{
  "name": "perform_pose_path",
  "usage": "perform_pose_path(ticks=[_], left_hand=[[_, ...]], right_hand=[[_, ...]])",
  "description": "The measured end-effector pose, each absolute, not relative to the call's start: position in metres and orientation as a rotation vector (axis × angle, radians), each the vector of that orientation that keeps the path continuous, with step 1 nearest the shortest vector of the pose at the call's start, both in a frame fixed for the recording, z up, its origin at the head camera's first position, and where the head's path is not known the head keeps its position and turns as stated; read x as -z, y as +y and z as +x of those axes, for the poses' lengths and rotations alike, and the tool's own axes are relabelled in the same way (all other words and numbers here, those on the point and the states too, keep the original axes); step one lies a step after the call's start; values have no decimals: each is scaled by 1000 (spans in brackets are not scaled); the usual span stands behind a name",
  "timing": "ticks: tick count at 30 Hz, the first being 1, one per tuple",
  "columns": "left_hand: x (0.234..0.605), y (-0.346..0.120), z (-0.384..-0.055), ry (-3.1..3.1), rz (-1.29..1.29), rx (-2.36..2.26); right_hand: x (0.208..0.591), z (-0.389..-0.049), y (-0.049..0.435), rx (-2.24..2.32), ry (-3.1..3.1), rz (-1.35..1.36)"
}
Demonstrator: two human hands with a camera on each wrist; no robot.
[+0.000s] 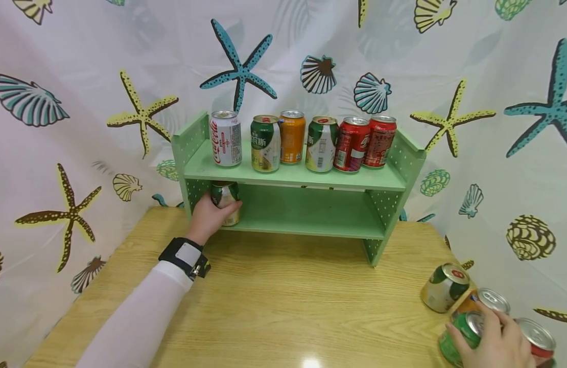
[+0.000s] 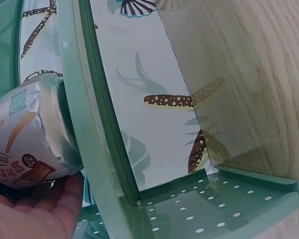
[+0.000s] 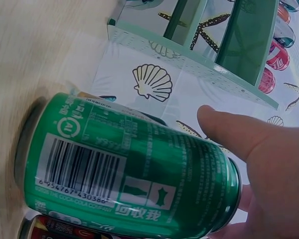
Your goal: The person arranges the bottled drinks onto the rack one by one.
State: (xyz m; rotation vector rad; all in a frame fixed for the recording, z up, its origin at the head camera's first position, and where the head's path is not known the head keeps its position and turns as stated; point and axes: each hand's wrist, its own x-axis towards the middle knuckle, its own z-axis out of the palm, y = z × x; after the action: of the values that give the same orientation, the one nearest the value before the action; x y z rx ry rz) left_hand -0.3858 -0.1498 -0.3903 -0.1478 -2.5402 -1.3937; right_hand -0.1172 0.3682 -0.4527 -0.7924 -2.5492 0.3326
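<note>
My left hand (image 1: 209,219) grips a green-and-white can (image 1: 225,191) at the left end of the lower shelf. In the left wrist view its pale printed side (image 2: 30,134) shows, tilted by the camera, with fingers (image 2: 65,204) beneath. At the lower right, my right hand (image 1: 499,340) is over a group of cans, closest to a green can (image 3: 129,169). Its thumb (image 3: 224,124) extends apart from that can; the other fingers are partly hidden behind the can's top end. An orange can, a red can (image 1: 536,340) and a green-and-white can (image 1: 440,289) stand around it.
A green two-tier shelf (image 1: 288,180) stands on the wooden table (image 1: 274,291). Its upper tier bears a white cola can (image 1: 226,139), green cans, an orange can (image 1: 292,137) and red cans (image 1: 380,141). Patterned cloth (image 1: 150,30) encloses the back and sides.
</note>
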Motion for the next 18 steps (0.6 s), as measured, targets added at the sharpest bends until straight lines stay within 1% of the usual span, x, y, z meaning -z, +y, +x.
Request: perform_pose_path(ticks=[10,18], left_hand=[[392,-148,-391,-2524,-174,1368],[391,-148,-394,-2525,-179,1385]], right_hand=[[457,-116,369,-319,-2479,-721],[459,-116,369,-335,-2491,-739]])
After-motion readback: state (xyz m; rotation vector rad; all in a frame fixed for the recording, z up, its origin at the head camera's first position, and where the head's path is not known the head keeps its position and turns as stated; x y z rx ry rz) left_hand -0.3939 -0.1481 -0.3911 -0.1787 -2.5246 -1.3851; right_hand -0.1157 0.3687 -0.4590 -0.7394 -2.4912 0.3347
